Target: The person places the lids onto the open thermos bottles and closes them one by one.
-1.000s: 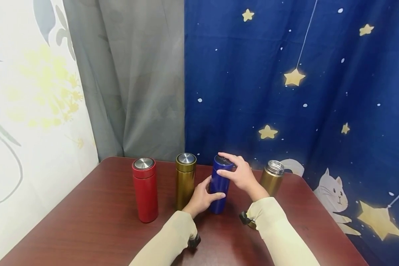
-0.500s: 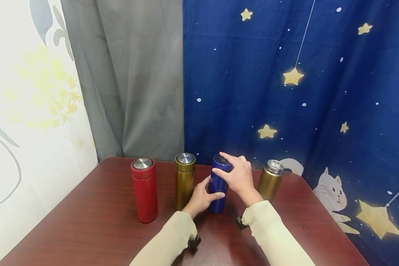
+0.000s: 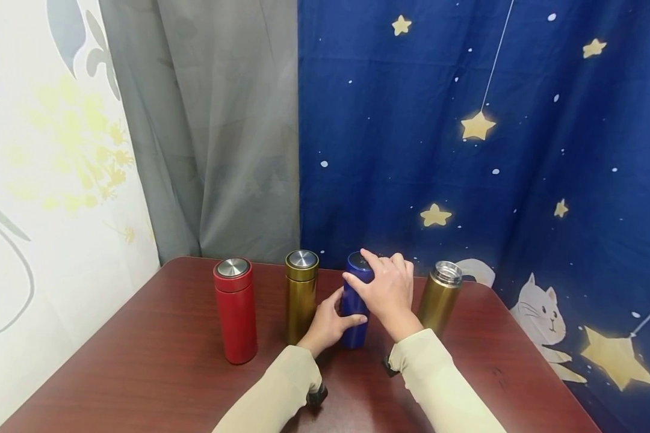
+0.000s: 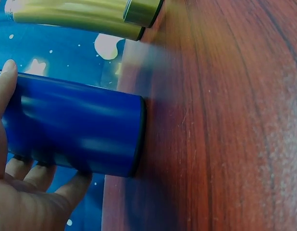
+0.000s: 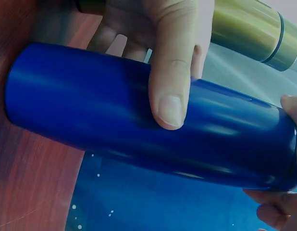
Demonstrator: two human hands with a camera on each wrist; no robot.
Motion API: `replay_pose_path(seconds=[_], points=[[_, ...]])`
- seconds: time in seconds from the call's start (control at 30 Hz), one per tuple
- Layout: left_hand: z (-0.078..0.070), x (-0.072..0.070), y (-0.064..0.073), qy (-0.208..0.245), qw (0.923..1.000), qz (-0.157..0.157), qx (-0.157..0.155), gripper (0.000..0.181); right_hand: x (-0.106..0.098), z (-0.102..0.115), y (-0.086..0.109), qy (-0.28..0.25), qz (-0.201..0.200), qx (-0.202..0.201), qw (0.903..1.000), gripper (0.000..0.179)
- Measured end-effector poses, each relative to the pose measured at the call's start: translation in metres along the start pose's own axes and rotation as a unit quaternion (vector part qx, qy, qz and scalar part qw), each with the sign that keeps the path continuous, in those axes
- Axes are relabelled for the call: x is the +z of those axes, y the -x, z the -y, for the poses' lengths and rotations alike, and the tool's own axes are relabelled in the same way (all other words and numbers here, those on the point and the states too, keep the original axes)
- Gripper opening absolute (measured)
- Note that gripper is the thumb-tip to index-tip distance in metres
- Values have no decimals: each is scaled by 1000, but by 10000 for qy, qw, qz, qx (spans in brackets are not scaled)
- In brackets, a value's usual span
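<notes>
A blue thermos [image 3: 354, 305] stands upright on the table in the head view. My left hand [image 3: 326, 323] grips its body from the left, the thumb [image 5: 171, 108] lying across the front in the right wrist view. From above, my right hand [image 3: 391, 290] holds the lid, thumb on the near side and a finger over the dark top. To the right is a gold thermos [image 3: 439, 300] with its steel mouth uncovered. A small gold lid [image 4: 142, 10] shows near that bottle's base in the left wrist view; the right arm hides it in the head view.
Left of the blue thermos stand a capped gold thermos [image 3: 301, 307], close to the left hand, and a capped red thermos [image 3: 237, 319]. All are on a dark red-brown wooden table [image 3: 157, 355]. Grey and blue starry curtains [image 3: 379, 150] hang behind its far edge.
My right hand has turned around the blue thermos's lid, its thumb and wrist shifting left. The left hand keeps its grip on the body in the same place.
</notes>
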State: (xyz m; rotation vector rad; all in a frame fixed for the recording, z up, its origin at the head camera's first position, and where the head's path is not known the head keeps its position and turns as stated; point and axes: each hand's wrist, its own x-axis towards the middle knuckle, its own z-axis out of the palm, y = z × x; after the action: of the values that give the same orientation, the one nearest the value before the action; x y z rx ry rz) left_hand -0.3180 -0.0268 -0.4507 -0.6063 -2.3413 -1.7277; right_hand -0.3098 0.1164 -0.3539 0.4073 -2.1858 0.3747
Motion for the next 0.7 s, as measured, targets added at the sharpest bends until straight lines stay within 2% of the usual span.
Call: replay_pose_path(seconds=[0.1, 0.2, 0.27, 0.3, 0.37, 0.4, 0.53, 0.6, 0.63, 0.7], points=[[0, -2, 1, -10, 9999, 84, -74, 75, 0, -2, -2, -242, 236, 34, 9994, 65], [0, -3, 1, 18, 9998, 156, -99, 75, 0, -6, -4, -805, 624, 186, 9946, 66], [1, -4, 1, 87, 9998, 191, -50, 75, 1, -10, -5, -1389, 931, 356, 9853, 65], [1, -4, 1, 130, 9997, 208, -38, 75, 1, -11, -5, -1760, 1083, 452, 9774, 65], [1, -4, 1, 204, 9995, 237, -3, 74, 2, -16, -7, -2607, 1367, 605, 9538, 63], [1, -4, 1, 251, 9994, 257, 3, 74, 3, -19, -7, -3090, 1509, 636, 9369, 61], [-1, -5, 1, 341, 9988, 348, 54, 73, 5, -33, -8, -4734, 2029, 542, 8555, 60], [-6, -7, 2, 422, 9982, 409, 98, 71, 5, -38, -9, -5236, 2230, 414, 8212, 62], [-10, -9, 3, 443, 9980, 445, 113, 70, 6, -40, -10, -5403, 2294, 373, 8087, 63], [-18, -12, 5, 506, 9973, 516, 111, 68, 6, -43, -11, -5643, 2379, 369, 7897, 64]])
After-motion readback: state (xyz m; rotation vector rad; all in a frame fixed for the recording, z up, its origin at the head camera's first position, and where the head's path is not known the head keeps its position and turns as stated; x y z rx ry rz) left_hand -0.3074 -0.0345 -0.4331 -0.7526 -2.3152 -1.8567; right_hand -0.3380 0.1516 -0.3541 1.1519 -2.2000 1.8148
